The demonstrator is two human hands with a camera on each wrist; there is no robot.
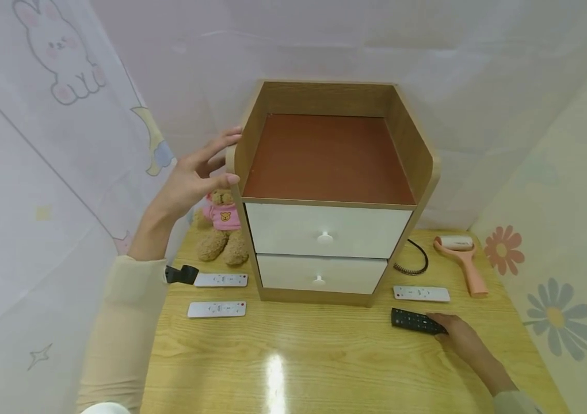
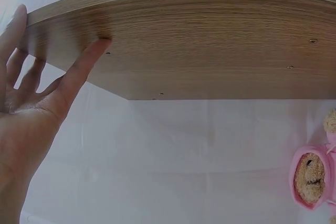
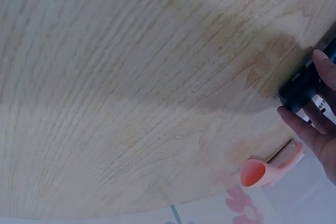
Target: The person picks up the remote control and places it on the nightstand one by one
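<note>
A small wood-grain cabinet (image 1: pixel 330 155) with two white drawers (image 1: pixel 330 230) stands on the table, both drawers pushed in. My left hand (image 1: pixel 190 178) touches its left side panel (image 2: pixel 210 40) near the top front, fingers spread and mostly straight. Low on the right, my right hand (image 1: pixel 459 339) holds the near end of a black remote control (image 1: pixel 412 320) at the table, thumb on one side and fingers on the other. The right wrist view shows that grip on the remote's end (image 3: pixel 300 90). Just behind it lies a white remote (image 1: pixel 422 294).
Two more white remotes (image 1: pixel 217 309) lie left of the cabinet, one beside a black strap-like piece (image 1: pixel 182 275). A teddy bear in pink (image 1: pixel 224 217) sits behind them. On the right are a coiled black cord (image 1: pixel 418 269) and a pink lint roller (image 1: pixel 467 264). Printed sheets (image 1: pixel 324 34) surround the table.
</note>
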